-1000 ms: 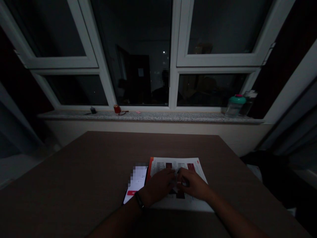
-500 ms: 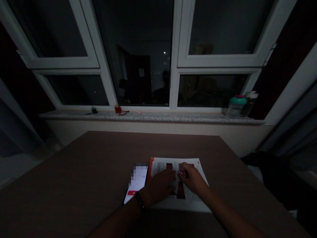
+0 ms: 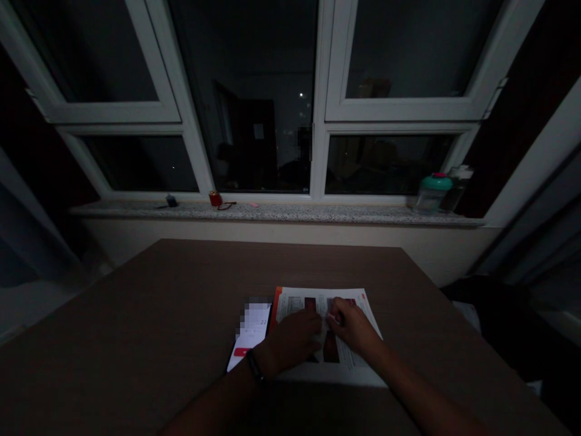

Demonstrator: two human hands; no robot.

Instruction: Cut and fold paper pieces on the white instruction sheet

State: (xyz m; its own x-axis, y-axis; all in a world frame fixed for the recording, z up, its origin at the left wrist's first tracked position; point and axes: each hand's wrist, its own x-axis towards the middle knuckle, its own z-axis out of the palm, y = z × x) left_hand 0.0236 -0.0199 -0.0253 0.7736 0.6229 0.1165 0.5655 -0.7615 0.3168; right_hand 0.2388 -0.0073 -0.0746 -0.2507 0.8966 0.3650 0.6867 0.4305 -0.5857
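Observation:
A printed page or booklet (image 3: 358, 370) with text, dark red pictures and an orange left edge lies on the table. Across its left part rests my left hand (image 3: 295, 339), fingers stretched out, a dark band around the wrist. My right hand (image 3: 348, 324) is closed in a pinch over the upper middle of the page. Something small and pinkish shows at its fingertips, too dim to name. A phone (image 3: 249, 339) with a lit screen lies left of the page, partly hidden by my left forearm.
The brown table (image 3: 149, 315) reaches toward a windowsill (image 3: 290, 212). On the sill stand a teal-lidded bottle (image 3: 433, 192), a clear bottle (image 3: 458, 188), a small red can-like object (image 3: 215, 198) and a small dark bottle (image 3: 171, 200). The room is dim.
The number on the phone screen has gone from 21 to 22. Both hands stay in nearly the same place; the view has shifted very slightly.

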